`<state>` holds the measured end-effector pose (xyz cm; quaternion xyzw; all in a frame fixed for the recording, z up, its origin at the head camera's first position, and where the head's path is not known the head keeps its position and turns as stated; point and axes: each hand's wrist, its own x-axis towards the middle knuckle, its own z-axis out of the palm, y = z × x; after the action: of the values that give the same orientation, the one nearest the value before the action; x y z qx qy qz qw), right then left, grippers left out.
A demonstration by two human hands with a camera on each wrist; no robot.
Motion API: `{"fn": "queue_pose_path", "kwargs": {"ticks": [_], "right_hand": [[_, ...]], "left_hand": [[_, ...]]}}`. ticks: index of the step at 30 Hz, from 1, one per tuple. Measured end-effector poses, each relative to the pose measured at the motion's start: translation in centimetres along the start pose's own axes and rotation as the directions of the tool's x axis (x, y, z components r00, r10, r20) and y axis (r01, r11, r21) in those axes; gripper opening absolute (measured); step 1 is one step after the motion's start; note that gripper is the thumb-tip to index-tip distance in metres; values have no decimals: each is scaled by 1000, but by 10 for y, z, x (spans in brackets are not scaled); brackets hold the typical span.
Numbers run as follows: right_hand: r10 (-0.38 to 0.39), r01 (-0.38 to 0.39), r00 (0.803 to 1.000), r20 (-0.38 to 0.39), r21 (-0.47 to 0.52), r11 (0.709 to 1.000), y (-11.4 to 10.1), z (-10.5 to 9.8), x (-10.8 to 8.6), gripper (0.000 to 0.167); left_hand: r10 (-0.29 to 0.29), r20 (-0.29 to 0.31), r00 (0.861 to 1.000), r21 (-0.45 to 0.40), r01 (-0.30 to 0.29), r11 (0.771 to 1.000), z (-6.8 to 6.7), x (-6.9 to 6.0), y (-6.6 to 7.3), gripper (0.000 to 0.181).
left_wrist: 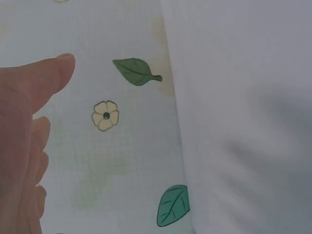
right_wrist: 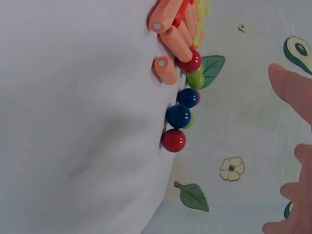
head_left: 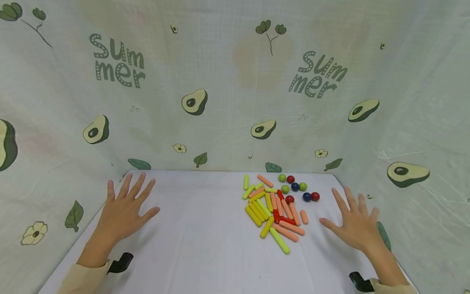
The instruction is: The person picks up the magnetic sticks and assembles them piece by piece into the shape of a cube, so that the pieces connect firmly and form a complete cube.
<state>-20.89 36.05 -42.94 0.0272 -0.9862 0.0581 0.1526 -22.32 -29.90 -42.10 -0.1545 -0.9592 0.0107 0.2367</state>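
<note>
My left hand (head_left: 126, 210) is held with fingers spread over the left side of the white table, holding nothing. On the other side, my right hand (head_left: 354, 224) also has its fingers spread and grips nothing. Closest to it are a short orange stick (head_left: 304, 217) and a red ball (head_left: 315, 196). A loose pile of small sticks lies right of the middle: yellow sticks (head_left: 253, 216), a light green stick (head_left: 280, 241), orange sticks (head_left: 285, 232) and red sticks (head_left: 287, 220). Behind them are green balls (head_left: 282, 177), dark blue balls (head_left: 307, 197) and more red balls.
A pale cloth (head_left: 224, 61) printed with avocados, leaves and lettering hangs behind the table (head_left: 198, 245) and along both sides. Dark straps with a black piece (head_left: 121, 262) show at each wrist, beside beige sleeves (head_left: 82, 279).
</note>
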Motion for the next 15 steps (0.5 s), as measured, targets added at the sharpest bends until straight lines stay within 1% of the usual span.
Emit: {"fn": "queue_pose_path", "kwargs": {"ticks": [4, 8, 12, 15], "right_hand": [[-20, 19, 999, 25, 43, 999, -2, 0, 10, 114], [-42, 38, 998, 45, 88, 995, -1, 4, 20, 111], [-74, 71, 997, 29, 105, 992, 4, 11, 30, 107], [-92, 87, 995, 35, 131, 988, 8, 17, 41, 102]], "left_hand": [[43, -16, 999, -9, -43, 999, 1, 11, 8, 91], [96, -26, 995, -31, -97, 995, 6, 22, 19, 88], [156, 12, 988, -50, -155, 987, 12, 36, 35, 87], [202, 49, 978, -91, -197, 976, 15, 45, 49, 86]]}}
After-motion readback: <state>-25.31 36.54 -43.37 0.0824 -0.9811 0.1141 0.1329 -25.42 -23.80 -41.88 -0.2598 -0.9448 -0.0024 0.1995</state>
